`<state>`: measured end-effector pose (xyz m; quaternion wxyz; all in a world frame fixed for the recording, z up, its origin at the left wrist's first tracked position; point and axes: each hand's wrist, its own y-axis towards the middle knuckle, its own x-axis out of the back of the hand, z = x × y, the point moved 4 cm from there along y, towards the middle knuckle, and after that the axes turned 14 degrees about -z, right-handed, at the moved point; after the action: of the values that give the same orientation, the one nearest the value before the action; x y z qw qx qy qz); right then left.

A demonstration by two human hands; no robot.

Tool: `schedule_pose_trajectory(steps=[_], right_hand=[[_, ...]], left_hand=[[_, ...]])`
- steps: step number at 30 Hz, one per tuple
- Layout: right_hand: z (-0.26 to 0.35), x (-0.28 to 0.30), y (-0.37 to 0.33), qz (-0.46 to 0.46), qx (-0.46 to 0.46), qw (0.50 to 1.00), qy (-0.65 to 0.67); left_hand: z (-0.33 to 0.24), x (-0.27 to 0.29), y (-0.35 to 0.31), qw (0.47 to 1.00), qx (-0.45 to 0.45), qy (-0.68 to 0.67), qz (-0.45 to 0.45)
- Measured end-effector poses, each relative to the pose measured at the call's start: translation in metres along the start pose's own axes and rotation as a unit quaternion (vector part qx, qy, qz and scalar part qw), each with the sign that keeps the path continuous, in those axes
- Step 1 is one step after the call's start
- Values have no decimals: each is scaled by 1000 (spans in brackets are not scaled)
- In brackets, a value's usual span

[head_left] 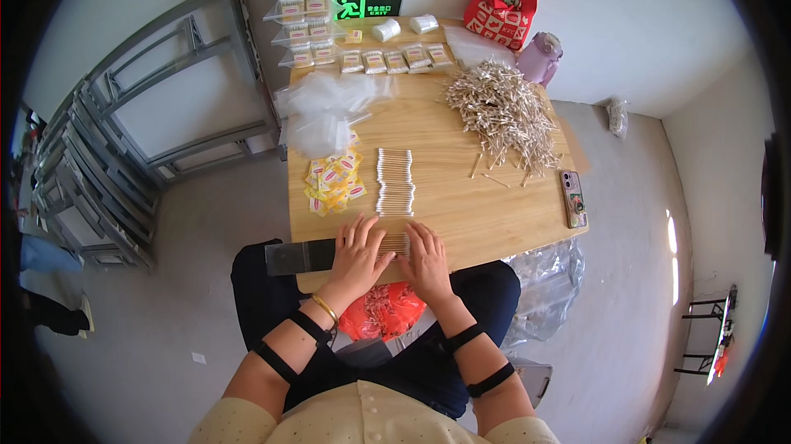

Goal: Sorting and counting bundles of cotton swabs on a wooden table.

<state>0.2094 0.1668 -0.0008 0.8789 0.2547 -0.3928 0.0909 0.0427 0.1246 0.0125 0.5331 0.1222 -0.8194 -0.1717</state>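
My left hand [356,261] rests at the table's near edge with its fingers spread. My right hand [427,259] lies opposite, fingers stretched forward. Between them is a short row of cotton swabs [395,245], laid side by side; both hands touch its ends and partly cover it. Just beyond my fingertips a longer row of cotton swabs [395,184] lies in a column. Under and beside my left hand sticks out a dark flat strip [301,257]. Small yellow and white printed cards [334,183] lie in a loose heap to the left.
A big pile of loose cotton swabs [504,110] covers the far right. Clear plastic bags [325,110], packed swab packets [394,61], a red bag [503,14], a lilac bottle [541,57] and a phone [573,198] are on the table. A red plastic bag [383,312] is below its edge.
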Motion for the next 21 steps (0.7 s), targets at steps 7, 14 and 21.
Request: schedule_pose_trajectory(steps=[7,14,21], right_hand=[[20,-17,-5,45,32,996,-64],[18,-17,-9,61,49,988,-131],[18,-21,-10,70,55,983,-159]], left_hand=[[28,25,-8,996,62,-1,-60],[129,49,0,968,182,43,-165],[152,19,74,968,202,2,-152]])
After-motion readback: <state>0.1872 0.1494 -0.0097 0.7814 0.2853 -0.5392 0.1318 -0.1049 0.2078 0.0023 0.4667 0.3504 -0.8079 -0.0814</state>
